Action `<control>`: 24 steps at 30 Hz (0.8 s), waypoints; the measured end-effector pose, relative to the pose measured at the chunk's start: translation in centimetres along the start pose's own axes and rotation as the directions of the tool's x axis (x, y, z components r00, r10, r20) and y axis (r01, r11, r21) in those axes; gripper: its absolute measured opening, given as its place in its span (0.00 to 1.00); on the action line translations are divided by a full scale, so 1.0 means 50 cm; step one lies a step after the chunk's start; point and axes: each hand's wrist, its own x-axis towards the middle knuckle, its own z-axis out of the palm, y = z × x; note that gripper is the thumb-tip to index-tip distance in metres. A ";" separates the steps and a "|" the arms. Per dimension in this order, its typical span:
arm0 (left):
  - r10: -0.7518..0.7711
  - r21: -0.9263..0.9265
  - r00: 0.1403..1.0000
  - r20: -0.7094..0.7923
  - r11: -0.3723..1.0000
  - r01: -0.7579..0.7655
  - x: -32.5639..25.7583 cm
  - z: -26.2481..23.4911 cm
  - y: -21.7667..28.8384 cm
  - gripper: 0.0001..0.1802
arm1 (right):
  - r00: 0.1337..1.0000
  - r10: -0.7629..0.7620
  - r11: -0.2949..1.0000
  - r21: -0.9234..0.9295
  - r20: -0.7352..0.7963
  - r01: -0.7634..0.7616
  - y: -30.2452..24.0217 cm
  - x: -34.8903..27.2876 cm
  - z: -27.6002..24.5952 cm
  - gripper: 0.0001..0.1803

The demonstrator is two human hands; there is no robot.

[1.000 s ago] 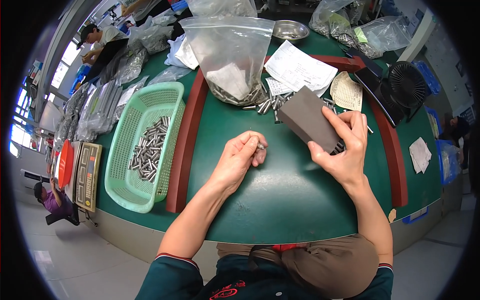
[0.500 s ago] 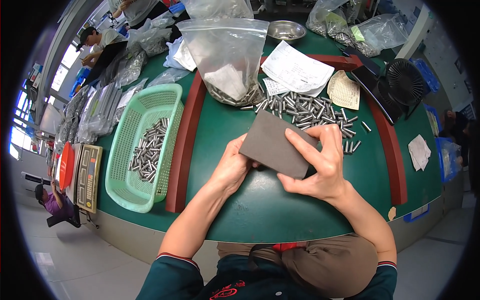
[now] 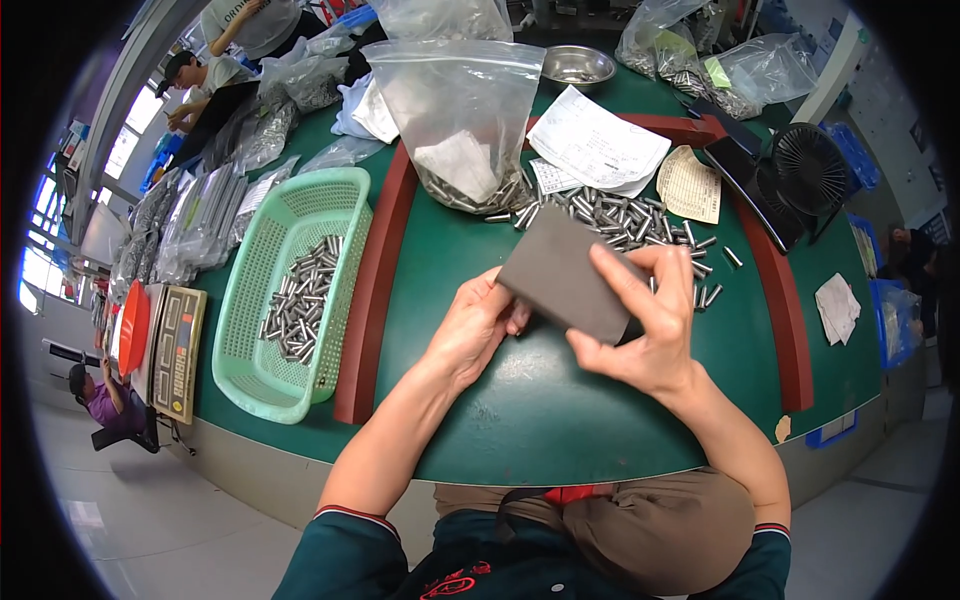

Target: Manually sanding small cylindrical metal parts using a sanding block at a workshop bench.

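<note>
A dark grey rectangular block (image 3: 570,272) is held up over the green table, tilted. My right hand (image 3: 650,325) grips its right side, with the index finger along the top face and the thumb at the near edge. At the block's left corner is my left hand (image 3: 475,325), its fingers curled together. The block partly covers those fingertips, so I cannot make out what they pinch. Just beyond the block lies a heap of short metal pins (image 3: 625,215). To the left, a light green plastic basket (image 3: 228,330) contains more metal pins (image 3: 303,305).
Red-brown rails (image 3: 365,330) frame the work area. Behind the block stand a clear bag of pins (image 3: 450,110), papers (image 3: 600,140) and a steel bowl (image 3: 578,66). A black fan (image 3: 808,165) sits at right, a scale (image 3: 180,355) at left. Other people are farther off.
The block has shifted slightly right and tilted, showing more of its near edge. Both hands moved with it, and more of my left fingertips now shows below its corner.
</note>
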 end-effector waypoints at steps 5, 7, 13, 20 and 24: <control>0.017 0.028 0.999 -0.040 0.999 -0.016 -0.005 0.012 -0.008 0.11 | 0.996 0.065 0.988 -0.133 -0.063 -0.073 0.022 0.011 0.018 0.37; 0.017 0.043 0.996 -0.087 0.999 -0.013 -0.009 0.004 -0.016 0.11 | 0.999 -0.027 0.999 0.025 -0.037 0.028 -0.009 0.008 0.010 0.39; 0.056 0.101 0.990 -0.133 0.994 -0.043 -0.009 0.034 -0.020 0.10 | 0.995 0.040 0.998 -0.035 -0.092 -0.044 0.004 0.012 0.022 0.37; 0.150 0.165 0.975 -0.167 0.979 -0.123 -0.012 0.048 -0.028 0.10 | 0.994 0.004 1.000 -0.003 -0.113 -0.005 0.002 0.009 0.024 0.39; 0.188 0.229 0.977 -0.101 0.960 -0.161 -0.006 0.053 -0.029 0.14 | 0.989 0.050 0.999 -0.008 -0.140 -0.051 -0.001 0.015 0.034 0.34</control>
